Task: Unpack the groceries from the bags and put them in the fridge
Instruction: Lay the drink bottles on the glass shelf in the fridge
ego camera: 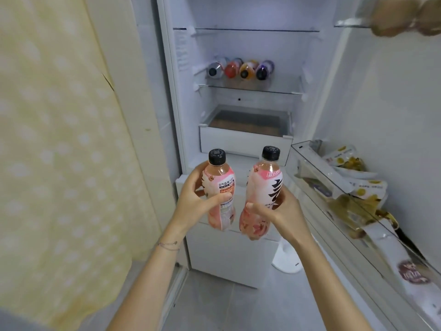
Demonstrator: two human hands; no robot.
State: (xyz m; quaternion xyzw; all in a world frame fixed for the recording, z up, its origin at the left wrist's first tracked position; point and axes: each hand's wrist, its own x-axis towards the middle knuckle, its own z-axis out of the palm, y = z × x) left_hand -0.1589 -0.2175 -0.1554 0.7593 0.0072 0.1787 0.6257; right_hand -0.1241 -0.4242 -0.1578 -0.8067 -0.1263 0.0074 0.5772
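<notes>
Left of frame is filled by a yellow dotted cloth [59,139]. The fridge [250,15] is seen open at centre, with its door [393,103] swung to the right edge. The door shelf [317,173] is packed with snack packets [343,161]. A clear drawer [243,144] is seen mid-frame under a glass shelf [250,89], where four bottles [245,70] are laid side by side, caps toward camera. Lower centre, before the fridge, two bottles are held upright and apart. The left pink bottle [224,185] is clamped in the left grip [193,199], the right pink bottle [265,187] in the right grip [284,211]. A thin bracelet [168,244] is worn on the left wrist.
</notes>
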